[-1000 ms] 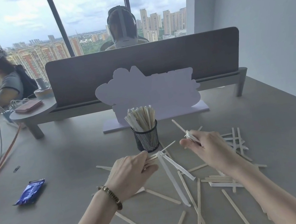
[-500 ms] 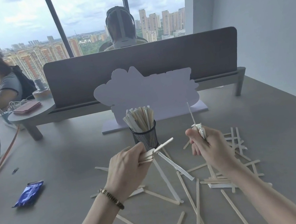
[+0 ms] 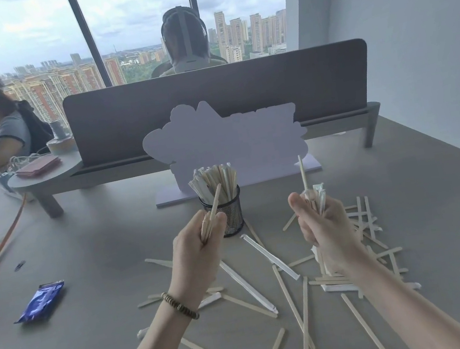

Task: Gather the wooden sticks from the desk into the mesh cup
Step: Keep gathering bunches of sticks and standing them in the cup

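- The left hand [image 3: 195, 248] has tipped its small bundle of sticks [image 3: 211, 216] from lying sideways to near upright, its tips just in front of the mesh cup [image 3: 225, 211]; the fingers are curled tight round it.
- The right hand [image 3: 324, 226], right of the cup, grips a second bundle [image 3: 314, 194], lifted slightly higher than before.
- The cup stands full of sticks on the worktop [image 3: 90, 285].
- Loose sticks [image 3: 284, 288] lie scattered in front and right of the cup.
- The blue packet [image 3: 40, 301], well left of the cup, has no readable writing.
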Demonstrator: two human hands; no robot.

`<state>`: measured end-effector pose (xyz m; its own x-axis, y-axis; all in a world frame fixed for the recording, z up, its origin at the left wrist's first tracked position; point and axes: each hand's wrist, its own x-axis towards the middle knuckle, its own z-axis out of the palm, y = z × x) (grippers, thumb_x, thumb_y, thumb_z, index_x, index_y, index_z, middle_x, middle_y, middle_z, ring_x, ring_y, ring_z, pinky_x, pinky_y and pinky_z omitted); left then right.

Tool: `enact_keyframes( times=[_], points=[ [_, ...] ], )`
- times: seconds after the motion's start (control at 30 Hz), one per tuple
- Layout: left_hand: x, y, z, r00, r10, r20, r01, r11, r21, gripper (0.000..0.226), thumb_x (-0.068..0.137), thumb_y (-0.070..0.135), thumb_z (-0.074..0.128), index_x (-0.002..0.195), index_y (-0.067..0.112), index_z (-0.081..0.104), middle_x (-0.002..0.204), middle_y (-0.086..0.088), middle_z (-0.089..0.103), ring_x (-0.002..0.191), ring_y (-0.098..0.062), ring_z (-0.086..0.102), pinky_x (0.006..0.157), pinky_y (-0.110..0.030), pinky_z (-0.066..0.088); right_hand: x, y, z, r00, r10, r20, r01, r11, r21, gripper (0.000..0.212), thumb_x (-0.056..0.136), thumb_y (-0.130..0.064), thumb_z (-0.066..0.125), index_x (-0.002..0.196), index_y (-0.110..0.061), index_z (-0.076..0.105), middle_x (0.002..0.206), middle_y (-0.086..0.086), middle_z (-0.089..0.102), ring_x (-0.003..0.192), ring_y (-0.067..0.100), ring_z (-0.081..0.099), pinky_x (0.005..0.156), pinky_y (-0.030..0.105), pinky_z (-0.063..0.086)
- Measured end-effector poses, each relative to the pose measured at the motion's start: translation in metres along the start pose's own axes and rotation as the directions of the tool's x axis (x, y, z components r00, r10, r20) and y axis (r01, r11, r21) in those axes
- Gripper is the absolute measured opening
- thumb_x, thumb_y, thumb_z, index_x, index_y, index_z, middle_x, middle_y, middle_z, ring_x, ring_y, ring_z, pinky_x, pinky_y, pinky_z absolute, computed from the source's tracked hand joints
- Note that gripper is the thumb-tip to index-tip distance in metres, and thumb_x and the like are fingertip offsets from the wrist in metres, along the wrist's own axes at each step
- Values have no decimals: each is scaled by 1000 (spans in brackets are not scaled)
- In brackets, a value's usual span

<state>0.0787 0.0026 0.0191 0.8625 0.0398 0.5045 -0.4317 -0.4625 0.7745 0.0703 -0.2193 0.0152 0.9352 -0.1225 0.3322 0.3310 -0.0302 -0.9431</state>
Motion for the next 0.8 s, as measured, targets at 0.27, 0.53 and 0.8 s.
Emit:
enact_keyframes(
  times=[0.27, 0.53, 0.8],
  points=[
    [6, 12, -1, 980, -145, -136, 69, 890, -451, 49, 97, 25, 57, 61, 6, 28, 48, -7, 21, 43, -12, 20, 40, -25, 20, -5, 1, 4, 999, 6, 36, -9, 998, 62, 72, 91, -47, 63, 51, -4, 22, 42, 7, 26, 43, 17, 21, 45, 29, 22],
    [3, 6, 5, 977, -170, -125, 87, 863, -497, 46, 100, 16, 55, 62, 0, 35, 47, -4, 33, 41, -16, 25, 39, -21, 24, -8, 11, 5, 998, 62, 33, -64, 996, 68, 57, 88, -41, 69, 49, -15, 37, 43, 8, 33, 45, 20, 29, 47, 29, 30],
    [-12, -14, 14, 980, -195, 35, 193, 901, -389, 57, 95, 21, 64, 60, -9, 29, 46, -13, 37, 44, -19, 29, 44, -25, 30, -6, 18, 3, 997, 34, 63, -34, 999, -6, 56, 87, -39, 70, 49, -5, 47, 46, 13, 49, 49, 23, 45, 63, 34, 42]
  ],
)
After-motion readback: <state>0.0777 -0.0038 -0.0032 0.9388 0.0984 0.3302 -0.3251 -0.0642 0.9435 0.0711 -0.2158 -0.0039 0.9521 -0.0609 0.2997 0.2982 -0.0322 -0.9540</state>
